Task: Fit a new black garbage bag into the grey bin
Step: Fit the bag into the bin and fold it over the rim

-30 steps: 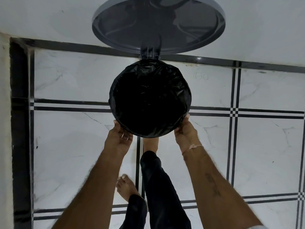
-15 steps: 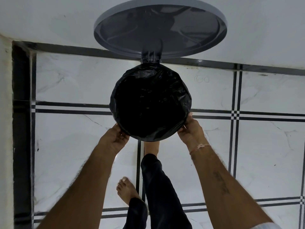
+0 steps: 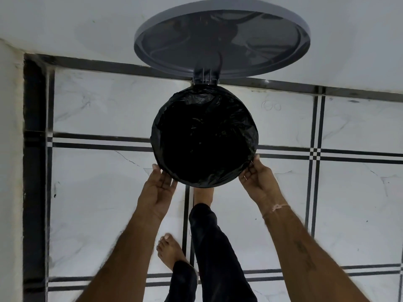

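The grey bin stands on the floor with its round lid (image 3: 222,38) swung up against the wall. A black garbage bag (image 3: 205,138) lines it and is folded out over the whole rim, hiding the bin's body. My left hand (image 3: 158,188) is at the lower left of the rim, palm turned inward and fingers straight, fingertips just touching the bag. At the lower right of the rim, my right hand (image 3: 258,182) has its thumb against the bag's edge, fingers loosely curled and holding nothing.
My right foot (image 3: 202,195) reaches under the bin's front edge; my left foot (image 3: 170,249) stands behind it on the white tiled floor (image 3: 349,214). A white wall (image 3: 65,25) rises behind the bin, and another wall (image 3: 11,171) closes the left side.
Both hands have let go of the bag's folded edge and drawn slightly back from the rim. The left hand has turned palm-in with fingers straightened. The bag stays spread over the rim.
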`<state>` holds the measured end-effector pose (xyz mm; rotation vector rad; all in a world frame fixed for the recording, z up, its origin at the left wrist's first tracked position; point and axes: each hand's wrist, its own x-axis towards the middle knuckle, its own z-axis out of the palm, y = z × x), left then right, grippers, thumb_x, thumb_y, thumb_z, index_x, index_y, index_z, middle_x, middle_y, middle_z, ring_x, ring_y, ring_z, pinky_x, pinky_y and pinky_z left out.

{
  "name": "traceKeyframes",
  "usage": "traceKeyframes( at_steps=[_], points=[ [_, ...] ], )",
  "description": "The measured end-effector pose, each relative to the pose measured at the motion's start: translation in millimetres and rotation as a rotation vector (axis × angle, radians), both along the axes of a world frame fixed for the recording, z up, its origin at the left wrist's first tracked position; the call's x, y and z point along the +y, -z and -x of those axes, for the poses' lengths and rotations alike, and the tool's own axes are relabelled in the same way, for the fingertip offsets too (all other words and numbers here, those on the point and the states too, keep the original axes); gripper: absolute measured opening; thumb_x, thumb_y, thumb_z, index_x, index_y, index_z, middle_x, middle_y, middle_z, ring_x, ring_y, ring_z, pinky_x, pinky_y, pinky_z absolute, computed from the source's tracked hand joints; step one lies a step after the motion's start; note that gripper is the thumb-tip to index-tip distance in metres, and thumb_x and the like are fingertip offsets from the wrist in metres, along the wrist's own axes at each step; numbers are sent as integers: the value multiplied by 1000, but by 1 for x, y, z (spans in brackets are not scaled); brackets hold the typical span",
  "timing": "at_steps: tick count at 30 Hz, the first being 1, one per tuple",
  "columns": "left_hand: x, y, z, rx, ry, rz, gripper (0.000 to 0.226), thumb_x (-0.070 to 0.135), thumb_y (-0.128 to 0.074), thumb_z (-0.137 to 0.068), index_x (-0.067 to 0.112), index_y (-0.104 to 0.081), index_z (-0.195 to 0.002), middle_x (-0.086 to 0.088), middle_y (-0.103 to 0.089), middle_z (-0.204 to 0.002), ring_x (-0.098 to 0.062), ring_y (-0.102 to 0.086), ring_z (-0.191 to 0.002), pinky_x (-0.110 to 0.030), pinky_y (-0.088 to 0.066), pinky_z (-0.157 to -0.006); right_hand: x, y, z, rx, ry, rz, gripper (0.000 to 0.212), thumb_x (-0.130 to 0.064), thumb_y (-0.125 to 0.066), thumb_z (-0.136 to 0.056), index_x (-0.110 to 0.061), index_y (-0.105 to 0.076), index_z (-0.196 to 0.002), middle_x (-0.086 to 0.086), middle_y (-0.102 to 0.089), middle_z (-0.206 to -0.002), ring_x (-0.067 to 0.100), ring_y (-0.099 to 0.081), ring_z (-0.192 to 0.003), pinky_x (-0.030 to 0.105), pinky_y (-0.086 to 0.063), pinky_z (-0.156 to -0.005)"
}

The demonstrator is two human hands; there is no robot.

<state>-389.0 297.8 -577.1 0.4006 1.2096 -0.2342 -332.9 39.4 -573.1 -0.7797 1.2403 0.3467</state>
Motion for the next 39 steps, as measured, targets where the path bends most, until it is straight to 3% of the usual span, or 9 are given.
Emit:
traceKeyframes(
  at_steps=[4, 11, 15, 17, 20, 23, 28, 33, 39],
  points=[
    [-22, -6, 9, 64, -36, 128, 31, 42, -64, -98, 15, -73, -110, -8, -69, -123, -31, -64, -119, -61, -46, -108, 8, -3, 15, 19, -76, -25, 17, -28, -62, -104, -16, -72, -105, -1, -78, -90, 14, -71, -90, 33, -56, -86],
    [-26, 2, -2, 116, -38, 56, 26, 30, -51, -107, 13, -70, -100, -5, -77, -96, -20, -78, -81, -32, -62, -61, 21, 2, 6, 50, 59, -64, 29, -29, -53, -109, -8, -72, -108, 9, -77, -104, 24, -71, -103, 36, -68, -70],
    [-19, 3, -2, 76, 13, 57, 28, 21, -44, -109, 9, -68, -103, -7, -81, -85, -19, -80, -73, -33, -64, -75, 17, 3, 3, 80, 71, -63, 26, -26, -56, -108, -6, -72, -105, 8, -76, -102, 22, -71, -98, 34, -64, -85],
    [-13, 4, -5, 68, 25, 53, 26, 16, -44, -108, 7, -68, -103, -7, -81, -85, -18, -80, -73, -32, -62, -86, 14, 4, 0, 110, 59, -48, 25, -25, -57, -108, -7, -72, -99, 5, -77, -88, 17, -71, -85, 27, -65, -70],
    [-2, 7, -9, 28, 66, 22, 29, 7, -46, -106, 7, -74, -99, -7, -80, -96, -17, -80, -81, -30, -65, -71, 10, 5, -8, 184, -15, -6, 28, -26, -56, -108, -16, -67, -84, -8, -65, -57, 5, -54, -59, 14, -45, -44],
    [6, 10, -10, -12, 166, -53, 26, 5, -42, -108, 9, -68, -114, -7, -75, -109, -16, -77, -95, -25, -63, -71, 5, 6, -15, 190, -62, 80, 25, -17, -54, -108, -19, -64, -85, -10, -60, -59, 3, -45, -59, 13, -34, -41],
    [19, -4, -23, -80, 178, -148, 39, 40, -57, -101, 8, -69, -121, -6, -79, -112, -16, -77, -103, -32, -60, -94, 12, -10, -22, 24, -59, 257, 35, -47, -62, -101, -12, -69, -96, 2, -73, -95, 15, -70, -84, 27, -60, -84],
    [26, -3, -39, 20, 204, -119, 33, 32, -67, -94, 8, -68, -118, -6, -82, -98, -19, -80, -84, -34, -65, -78, 11, -8, -30, 36, -55, 215, 19, -31, -73, -98, -12, -72, -100, 4, -75, -115, 19, -69, -102, 35, -55, -104],
    [29, 2, -48, 60, 202, -24, 26, 30, -59, -101, 8, -72, -105, -7, -82, -89, -19, -80, -78, -31, -65, -65, 3, 5, -41, 125, -85, 146, 21, -38, -69, -99, -18, -69, -94, -7, -70, -80, 3, -61, -55, 15, -41, -40]
  ],
)
